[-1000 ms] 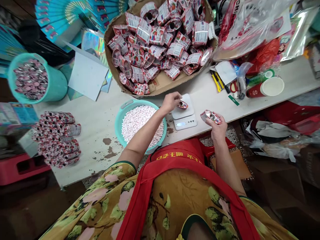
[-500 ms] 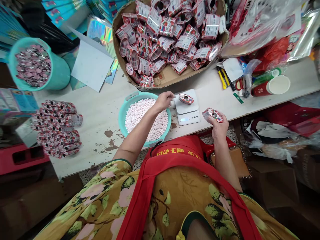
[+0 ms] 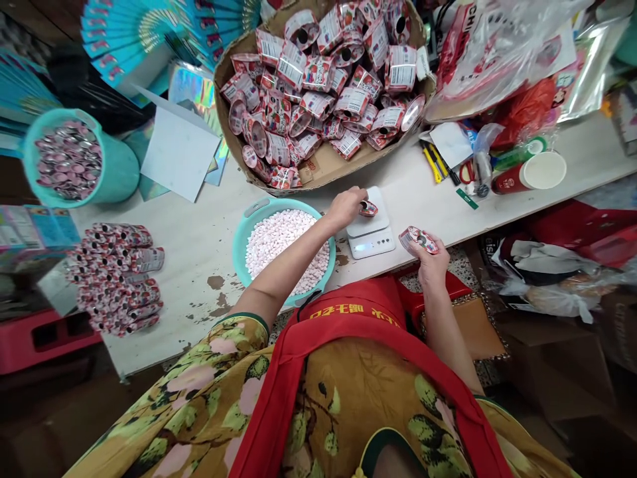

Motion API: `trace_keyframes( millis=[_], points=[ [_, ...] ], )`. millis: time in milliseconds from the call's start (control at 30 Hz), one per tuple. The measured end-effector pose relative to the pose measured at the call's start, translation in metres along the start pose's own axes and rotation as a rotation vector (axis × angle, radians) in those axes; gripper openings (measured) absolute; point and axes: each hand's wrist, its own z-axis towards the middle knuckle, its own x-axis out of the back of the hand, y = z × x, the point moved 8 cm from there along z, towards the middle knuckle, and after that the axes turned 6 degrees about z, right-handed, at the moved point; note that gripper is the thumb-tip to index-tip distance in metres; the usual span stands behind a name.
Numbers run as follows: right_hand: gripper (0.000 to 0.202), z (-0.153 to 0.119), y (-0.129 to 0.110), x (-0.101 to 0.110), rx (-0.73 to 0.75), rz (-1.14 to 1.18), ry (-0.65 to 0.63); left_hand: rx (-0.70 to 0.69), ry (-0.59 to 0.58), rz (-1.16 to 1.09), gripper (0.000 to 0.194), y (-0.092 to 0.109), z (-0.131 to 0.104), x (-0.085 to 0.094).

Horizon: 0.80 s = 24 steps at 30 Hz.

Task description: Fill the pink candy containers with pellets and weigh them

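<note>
A white digital scale carries an oval candy tin with a red strawberry print and a hole in its top. Above that tin's opening is my left hand, fingers pinched together; what they hold, if anything, is hidden. My right hand grips a second tin of the same kind, tilted, to the right of the scale. Under my left forearm stands a turquoise basin filled with small pale pink candies.
Behind the scale, a cardboard box is heaped with similar tins. More tins lie stacked at left, near a turquoise bucket of small shiny pink pieces. Yellow cutters and a paper cup sit at right.
My left hand has moved right, from beside the scale to over the tin on it. My right hand still holds its tin in about the same place. The view has shifted slightly.
</note>
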Motion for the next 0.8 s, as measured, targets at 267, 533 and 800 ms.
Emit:
trace_keyframes(
  millis=[267,533,800],
  points=[
    [0.065,0.009,-0.004,-0.026,-0.001,-0.058,-0.060,-0.194,0.082,0.079,0.037,0.004,0.002,-0.019],
    [0.064,0.010,0.003,-0.062,0.016,-0.116,-0.162,-0.142,0.079,0.061,0.029,0.010,-0.006,-0.015],
    [0.060,-0.006,-0.008,-0.098,0.128,-0.216,-0.301,0.537,0.758,-0.161,0.039,-0.172,-0.191,0.100]
  ],
)
